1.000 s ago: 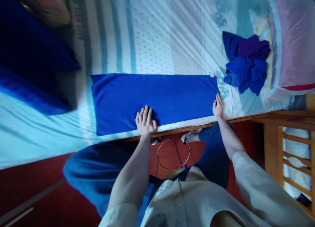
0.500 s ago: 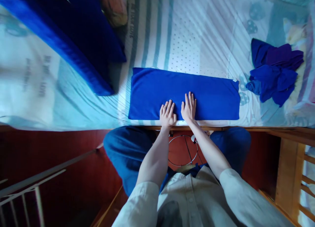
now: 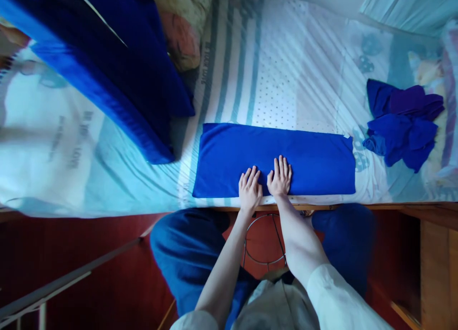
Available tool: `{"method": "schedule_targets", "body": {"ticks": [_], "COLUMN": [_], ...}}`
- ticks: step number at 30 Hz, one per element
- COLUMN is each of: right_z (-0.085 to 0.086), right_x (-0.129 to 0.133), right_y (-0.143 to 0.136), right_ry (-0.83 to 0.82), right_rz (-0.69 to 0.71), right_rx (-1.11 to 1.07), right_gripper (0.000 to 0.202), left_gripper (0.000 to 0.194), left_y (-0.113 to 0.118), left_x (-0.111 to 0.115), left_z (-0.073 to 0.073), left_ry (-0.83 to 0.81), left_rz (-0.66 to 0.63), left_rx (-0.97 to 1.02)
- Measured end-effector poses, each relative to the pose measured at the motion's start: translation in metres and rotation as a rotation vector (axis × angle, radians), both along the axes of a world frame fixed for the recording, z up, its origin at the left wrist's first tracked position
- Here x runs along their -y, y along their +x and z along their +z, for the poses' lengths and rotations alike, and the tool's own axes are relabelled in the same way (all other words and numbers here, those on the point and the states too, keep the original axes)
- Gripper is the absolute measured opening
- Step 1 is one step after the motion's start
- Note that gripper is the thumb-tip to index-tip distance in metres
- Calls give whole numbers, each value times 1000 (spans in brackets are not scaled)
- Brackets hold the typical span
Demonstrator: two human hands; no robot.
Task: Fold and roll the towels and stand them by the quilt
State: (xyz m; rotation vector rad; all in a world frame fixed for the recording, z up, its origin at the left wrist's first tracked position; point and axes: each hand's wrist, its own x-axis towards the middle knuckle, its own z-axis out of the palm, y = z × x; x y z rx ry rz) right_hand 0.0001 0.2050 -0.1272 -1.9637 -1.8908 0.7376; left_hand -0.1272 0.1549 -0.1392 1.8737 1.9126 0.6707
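Observation:
A blue cloth [image 3: 232,151], folded into a long flat rectangle, lies along the near edge of the bed. My left hand [image 3: 250,187] rests palm down on its near edge, fingers extended. Beside it, my right hand [image 3: 280,177] lies flat on the cloth with the fingers stretched away from me. Neither hand grips anything. A small white tag shows at the cloth's far right corner. The folds underneath are hidden.
A crumpled heap of blue and purple cloths [image 3: 406,125] sits on the bed at right. To the left stands a large blue padded panel [image 3: 118,101]. The patterned bed sheet [image 3: 307,96] has wrinkles. A metal rail [image 3: 82,268] is at lower left.
The view has shifted, so the bed and cloth appear lower in the picture. Both hands stay flat on the cloth, close to where they were.

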Motion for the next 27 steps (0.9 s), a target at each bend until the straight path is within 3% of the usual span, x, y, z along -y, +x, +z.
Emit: {"method": "schedule_targets", "body": {"ticks": [5,11,16,19,22,25,27], "right_z": [-3,-12,-16,-16,-14,-13,-12], "right_x": [1,5,6,7,7,7,7], "right_y": [1,2,2,2,1,1,1], "right_ry": [4,192,235,239,238,211,182], "right_rz": [9,47,50,41,36,37,41], "right_rx": [68,212,241,214,188,190,204], "right_gripper": [63,58,57,57,59,60,60], "left_gripper": [52,53,43,44,51,59,64], "left_y": [-19,-80,-113,-115,-108,-101,-102], "left_x": [-24,-41,-45,-57,-79,-108,-125], "left_z": [4,-3,11,26,37,38,35], "left_ry": [-34,39,62,29,18,-19,-59], "left_rz": [-5,416,548,459,205,-2,-30], "left_rx": [69,161,109,19,-57,-87,-100]}}
